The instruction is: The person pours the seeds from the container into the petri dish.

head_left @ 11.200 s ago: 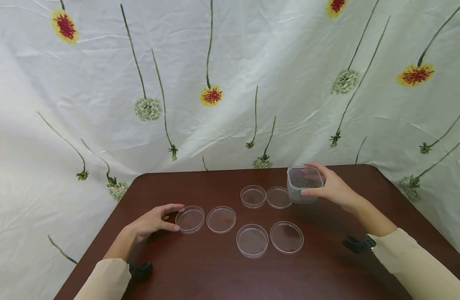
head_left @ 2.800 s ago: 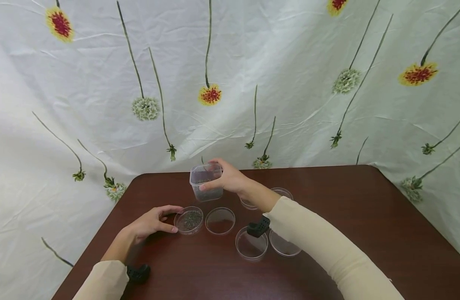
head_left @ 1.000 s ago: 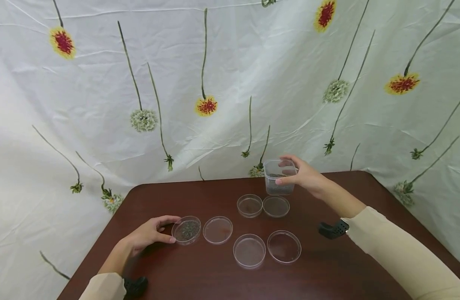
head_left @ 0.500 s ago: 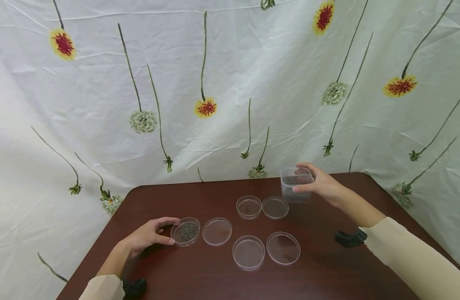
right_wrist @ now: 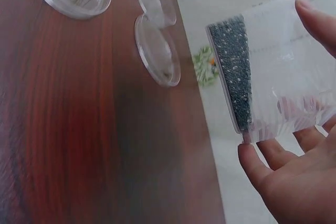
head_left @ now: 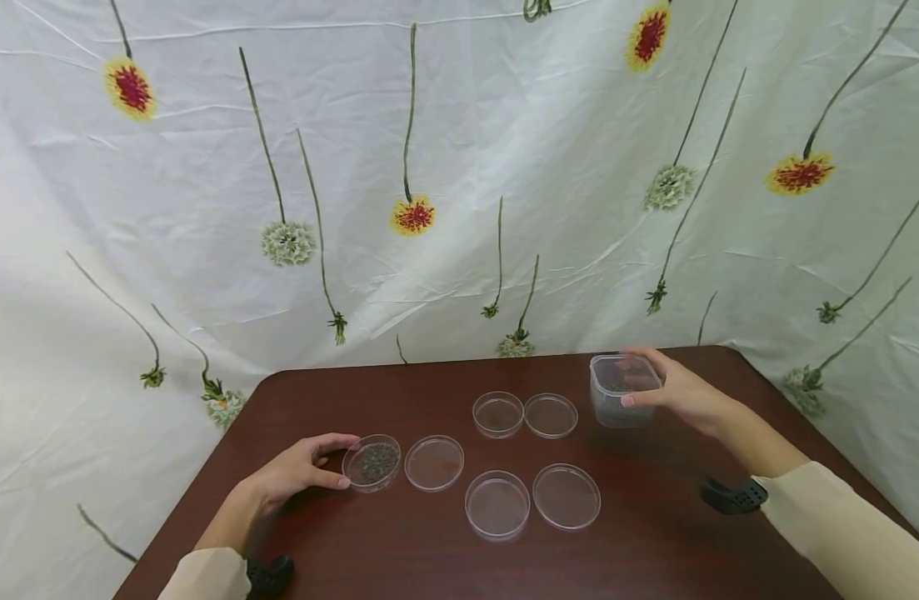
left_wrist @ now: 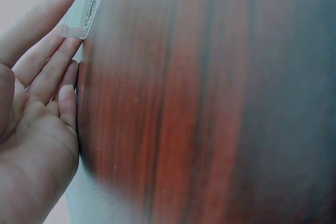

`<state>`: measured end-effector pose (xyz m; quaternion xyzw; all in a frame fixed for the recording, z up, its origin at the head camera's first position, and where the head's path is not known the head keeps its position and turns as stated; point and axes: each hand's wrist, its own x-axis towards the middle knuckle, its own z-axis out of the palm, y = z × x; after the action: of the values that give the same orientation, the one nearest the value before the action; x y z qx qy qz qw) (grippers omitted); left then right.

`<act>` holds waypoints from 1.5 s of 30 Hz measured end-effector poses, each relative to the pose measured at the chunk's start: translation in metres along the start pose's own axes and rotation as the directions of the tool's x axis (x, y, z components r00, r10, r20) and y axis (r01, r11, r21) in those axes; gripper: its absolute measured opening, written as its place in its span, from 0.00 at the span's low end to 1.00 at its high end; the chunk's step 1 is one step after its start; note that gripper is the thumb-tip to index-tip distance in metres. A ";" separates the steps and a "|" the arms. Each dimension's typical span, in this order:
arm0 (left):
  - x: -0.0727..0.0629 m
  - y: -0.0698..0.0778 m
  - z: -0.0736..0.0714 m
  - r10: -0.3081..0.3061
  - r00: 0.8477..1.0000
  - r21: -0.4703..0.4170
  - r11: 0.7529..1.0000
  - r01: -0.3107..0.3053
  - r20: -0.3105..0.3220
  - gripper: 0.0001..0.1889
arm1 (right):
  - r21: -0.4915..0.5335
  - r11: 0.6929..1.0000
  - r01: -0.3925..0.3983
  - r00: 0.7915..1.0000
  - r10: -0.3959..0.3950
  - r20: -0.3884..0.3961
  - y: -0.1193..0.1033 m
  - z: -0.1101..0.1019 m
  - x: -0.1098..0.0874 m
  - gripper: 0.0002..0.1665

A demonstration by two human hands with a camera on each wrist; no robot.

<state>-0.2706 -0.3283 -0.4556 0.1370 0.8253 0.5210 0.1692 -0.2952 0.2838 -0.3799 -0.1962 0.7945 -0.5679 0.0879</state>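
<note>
At the left of the table, my left hand point(head_left: 297, 468) holds the rim of a clear petri dish point(head_left: 350, 476) between thumb and fingers. A layer of small dark seeds point(head_left: 375, 462) covers its bottom. In the left wrist view, the edge of this dish point(left_wrist: 72, 31) shows at my fingertips. At the back right, my right hand point(head_left: 687, 392) grips a clear plastic tub point(head_left: 616, 414) by its sides, thumb in front. Dark seeds point(right_wrist: 233, 72) fill its lower part in the right wrist view. The tub is upright, close over the table in the head view.
An empty clear dish half point(head_left: 434, 464) lies just right of the seeded dish. Two more dish halves point(head_left: 496, 506) point(head_left: 566, 497) lie in front, and another pair point(head_left: 498, 415) point(head_left: 551, 416) farther back. A flowered cloth point(head_left: 459, 167) hangs behind the brown table point(head_left: 399, 558).
Seeds now lie in the left dish, which was empty at first. My right hand has carried the tub from above that area back rightward and lower. My left hand keeps its place.
</note>
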 end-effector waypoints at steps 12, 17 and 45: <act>0.001 0.000 0.001 0.007 1.000 -0.014 1.000 -0.007 -0.001 0.36 | 0.052 0.998 -0.020 1.000 0.020 0.008 0.056 -0.013 -0.032 0.48; 0.000 -0.002 0.000 0.010 1.000 -0.015 1.000 -0.010 0.002 0.36 | 0.078 0.997 -0.010 1.000 0.008 0.027 0.074 -0.017 -0.043 0.47; 0.000 -0.002 0.003 0.004 1.000 0.024 1.000 -0.004 -0.024 0.37 | -0.119 0.993 0.003 1.000 -0.002 0.009 0.055 -0.028 -0.044 0.51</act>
<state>-0.2694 -0.3273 -0.4585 0.1344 0.8331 0.5132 0.1568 -0.2772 0.3412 -0.4255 -0.2047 0.8262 -0.5189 0.0788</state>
